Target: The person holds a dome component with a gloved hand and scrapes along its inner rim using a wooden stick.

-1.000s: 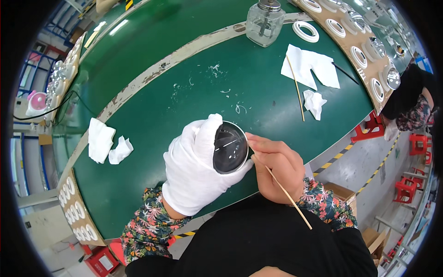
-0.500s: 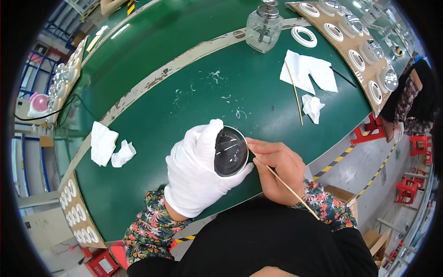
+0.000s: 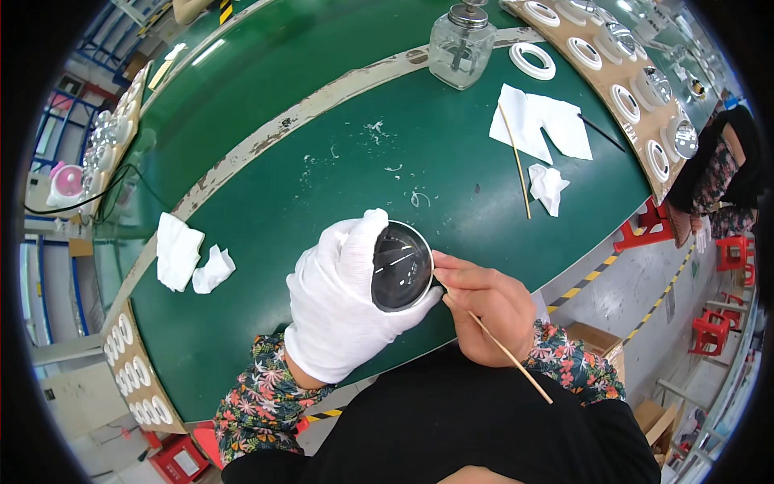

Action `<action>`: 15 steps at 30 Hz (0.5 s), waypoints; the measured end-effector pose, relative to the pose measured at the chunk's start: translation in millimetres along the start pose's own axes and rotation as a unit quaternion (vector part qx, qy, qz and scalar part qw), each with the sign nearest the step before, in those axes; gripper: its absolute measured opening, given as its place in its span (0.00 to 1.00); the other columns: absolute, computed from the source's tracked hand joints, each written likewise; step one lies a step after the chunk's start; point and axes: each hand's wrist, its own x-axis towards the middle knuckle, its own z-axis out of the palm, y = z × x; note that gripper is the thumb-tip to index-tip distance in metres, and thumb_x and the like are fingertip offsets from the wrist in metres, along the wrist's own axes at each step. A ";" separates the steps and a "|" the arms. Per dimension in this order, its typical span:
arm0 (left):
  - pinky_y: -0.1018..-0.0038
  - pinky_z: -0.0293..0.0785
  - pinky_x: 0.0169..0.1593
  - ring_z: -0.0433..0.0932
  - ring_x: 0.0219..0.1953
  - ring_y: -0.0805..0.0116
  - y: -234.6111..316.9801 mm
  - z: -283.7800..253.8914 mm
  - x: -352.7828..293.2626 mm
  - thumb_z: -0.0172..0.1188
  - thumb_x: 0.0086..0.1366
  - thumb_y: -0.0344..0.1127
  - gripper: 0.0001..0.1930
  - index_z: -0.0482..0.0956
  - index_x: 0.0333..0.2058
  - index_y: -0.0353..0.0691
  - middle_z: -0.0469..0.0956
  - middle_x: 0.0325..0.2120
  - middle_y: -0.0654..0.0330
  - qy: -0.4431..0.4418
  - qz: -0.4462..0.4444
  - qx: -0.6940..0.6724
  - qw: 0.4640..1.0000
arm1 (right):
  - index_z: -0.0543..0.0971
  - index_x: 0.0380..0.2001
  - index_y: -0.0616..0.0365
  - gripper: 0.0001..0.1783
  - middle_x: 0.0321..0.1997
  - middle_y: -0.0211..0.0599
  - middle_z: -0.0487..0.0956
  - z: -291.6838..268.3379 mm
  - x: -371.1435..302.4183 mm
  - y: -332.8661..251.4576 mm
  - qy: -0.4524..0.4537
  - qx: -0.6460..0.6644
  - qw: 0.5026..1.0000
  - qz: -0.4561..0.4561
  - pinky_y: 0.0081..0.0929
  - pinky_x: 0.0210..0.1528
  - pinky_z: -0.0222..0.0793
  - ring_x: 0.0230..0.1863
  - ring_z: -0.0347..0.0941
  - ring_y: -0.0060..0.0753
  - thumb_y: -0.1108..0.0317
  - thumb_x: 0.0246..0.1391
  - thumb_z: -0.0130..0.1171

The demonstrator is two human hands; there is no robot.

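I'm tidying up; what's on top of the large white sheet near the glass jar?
A thin wooden stick lies partly across the left side of the white sheet; anything beneath is covered.

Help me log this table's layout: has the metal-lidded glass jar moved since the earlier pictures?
No. The glass jar keeps its place against the worn pale strip, left of the loose white ring.

A green workbench (image 3: 258, 214), ring-laden board (image 3: 607, 75) and striped floor tape (image 3: 584, 282) suggest a factory workshop.
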 end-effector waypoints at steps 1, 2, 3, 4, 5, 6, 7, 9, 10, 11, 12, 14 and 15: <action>0.66 0.80 0.39 0.83 0.36 0.57 0.4 0.0 0.7 0.81 0.42 0.41 0.42 0.69 0.55 0.37 0.78 0.41 0.54 0.003 0.002 -0.005 1.000 | 0.70 0.33 0.68 0.11 0.41 0.55 0.80 1.2 -0.9 1.1 0.003 -0.009 1.000 -0.009 0.40 0.47 0.83 0.47 0.82 0.60 0.90 0.51 0.60; 0.66 0.80 0.39 0.83 0.36 0.57 0.2 0.6 0.2 0.81 0.42 0.41 0.42 0.69 0.55 0.37 0.78 0.41 0.54 0.002 0.001 -0.006 1.000 | 0.71 0.33 0.68 0.11 0.42 0.55 0.79 2.2 -1.9 1.2 0.005 -0.018 1.000 -0.017 0.40 0.48 0.82 0.48 0.82 0.60 0.90 0.51 0.59; 0.66 0.80 0.39 0.83 0.36 0.58 -0.3 1.4 -0.3 0.81 0.42 0.41 0.42 0.69 0.55 0.37 0.78 0.40 0.54 0.004 0.004 -0.004 1.000 | 0.71 0.33 0.68 0.11 0.42 0.55 0.79 2.1 -1.7 0.7 0.005 -0.018 1.000 -0.017 0.40 0.48 0.82 0.48 0.82 0.60 0.90 0.51 0.59; 0.66 0.80 0.39 0.83 0.36 0.58 -0.4 1.8 -0.7 0.81 0.42 0.41 0.42 0.69 0.55 0.37 0.78 0.40 0.54 0.007 0.007 -0.002 1.000 | 0.71 0.33 0.68 0.11 0.43 0.55 0.79 1.5 -0.7 0.3 -0.001 -0.024 1.000 -0.009 0.40 0.49 0.82 0.48 0.82 0.60 0.90 0.51 0.59; 0.66 0.80 0.39 0.83 0.36 0.58 -0.6 1.4 -0.9 0.81 0.42 0.41 0.42 0.69 0.55 0.37 0.78 0.40 0.54 0.007 0.007 -0.003 1.000 | 0.71 0.34 0.68 0.10 0.43 0.55 0.79 1.4 0.4 0.4 -0.006 -0.030 1.000 -0.002 0.40 0.49 0.82 0.48 0.81 0.59 0.90 0.51 0.59; 0.66 0.80 0.39 0.83 0.36 0.58 -0.7 0.8 -1.1 0.81 0.42 0.41 0.42 0.69 0.55 0.37 0.78 0.40 0.54 0.003 0.006 0.001 1.000 | 0.71 0.34 0.68 0.10 0.43 0.55 0.79 2.1 1.8 1.2 -0.006 -0.031 1.000 -0.002 0.40 0.49 0.82 0.48 0.81 0.59 0.90 0.51 0.59; 0.66 0.80 0.39 0.83 0.36 0.58 -0.5 0.4 -1.2 0.81 0.42 0.41 0.43 0.69 0.55 0.37 0.78 0.40 0.54 0.000 0.005 0.004 1.000 | 0.71 0.34 0.68 0.11 0.43 0.55 0.79 3.0 3.4 2.1 -0.002 -0.028 1.000 0.002 0.40 0.49 0.82 0.48 0.82 0.59 0.90 0.51 0.59; 0.66 0.80 0.39 0.83 0.36 0.57 -2.1 0.7 -1.6 0.81 0.42 0.42 0.43 0.68 0.55 0.37 0.78 0.40 0.54 -0.001 0.006 -0.002 1.000 | 0.70 0.33 0.68 0.11 0.43 0.55 0.79 4.2 5.2 3.0 0.003 -0.025 1.000 0.003 0.40 0.49 0.82 0.48 0.82 0.59 0.90 0.51 0.58; 0.66 0.80 0.39 0.83 0.36 0.57 -2.8 0.6 -1.9 0.81 0.42 0.42 0.43 0.68 0.56 0.37 0.78 0.40 0.54 -0.003 0.006 -0.007 1.000 | 0.70 0.33 0.68 0.11 0.43 0.55 0.79 3.9 4.5 2.9 0.004 -0.019 1.000 0.007 0.40 0.49 0.82 0.48 0.82 0.59 0.90 0.51 0.58; 0.66 0.80 0.39 0.83 0.36 0.57 -2.6 0.1 -1.9 0.81 0.42 0.42 0.43 0.68 0.56 0.37 0.78 0.40 0.54 -0.002 0.006 -0.007 1.000 | 0.70 0.33 0.67 0.11 0.43 0.55 0.79 3.3 3.4 2.9 0.005 -0.012 1.000 0.012 0.40 0.49 0.82 0.48 0.82 0.59 0.90 0.52 0.58; 0.66 0.80 0.39 0.83 0.36 0.57 -2.2 -0.7 -1.7 0.81 0.42 0.42 0.43 0.68 0.56 0.37 0.78 0.41 0.54 -0.009 0.005 0.000 1.000 | 0.70 0.33 0.67 0.11 0.43 0.55 0.79 2.0 2.2 2.1 0.004 -0.012 1.000 0.011 0.40 0.49 0.82 0.48 0.82 0.59 0.90 0.52 0.58; 0.65 0.80 0.39 0.82 0.37 0.57 -2.9 0.3 -2.1 0.81 0.42 0.42 0.44 0.68 0.56 0.37 0.77 0.41 0.54 -0.017 0.001 0.008 1.000 | 0.69 0.33 0.67 0.11 0.42 0.54 0.79 -0.9 0.8 -1.2 -0.005 -0.019 1.000 0.005 0.39 0.48 0.82 0.47 0.82 0.59 0.90 0.52 0.58; 0.64 0.78 0.36 0.81 0.34 0.56 -4.3 2.4 -2.4 0.80 0.42 0.44 0.43 0.69 0.56 0.38 0.77 0.41 0.54 0.003 0.013 0.004 1.000 | 0.69 0.33 0.67 0.11 0.42 0.54 0.79 -1.2 2.0 -1.7 -0.007 -0.017 1.000 0.006 0.39 0.48 0.82 0.47 0.82 0.59 0.90 0.52 0.58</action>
